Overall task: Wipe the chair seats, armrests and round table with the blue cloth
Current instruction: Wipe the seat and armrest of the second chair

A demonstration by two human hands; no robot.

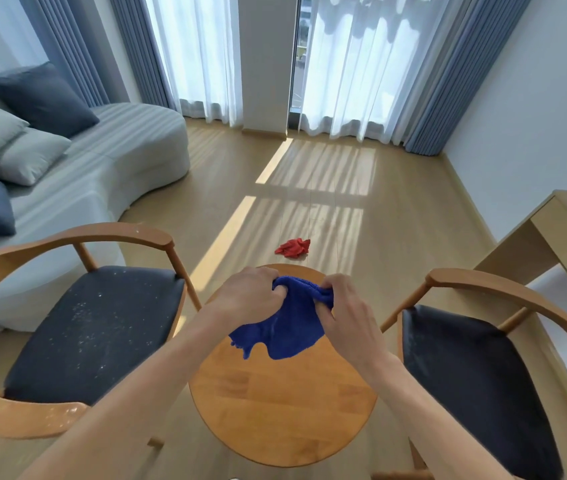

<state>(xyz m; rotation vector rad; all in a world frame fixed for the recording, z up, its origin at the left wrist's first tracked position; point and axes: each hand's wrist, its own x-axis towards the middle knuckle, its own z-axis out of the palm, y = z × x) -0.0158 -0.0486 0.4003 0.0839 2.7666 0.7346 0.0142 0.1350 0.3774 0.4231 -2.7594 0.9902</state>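
I hold the blue cloth (pixel 285 323) bunched above the far half of the round wooden table (pixel 282 403). My left hand (pixel 249 292) grips its upper left part and my right hand (pixel 347 306) pinches its upper right edge; the rest hangs down between them. The left chair's dark seat (pixel 91 334) is speckled with white dust, and its wooden armrest (pixel 102 235) curves round behind. White specks also lie on the near armrest end (pixel 63 415). The right chair has a dark seat (pixel 472 379) and a curved armrest (pixel 503 285).
A red cloth (pixel 293 248) lies crumpled on the wooden floor beyond the table. A grey sofa (pixel 108 174) with cushions stands at the left. A light wooden desk (pixel 552 233) is at the right wall. Curtains (pixel 354 64) cover the windows ahead.
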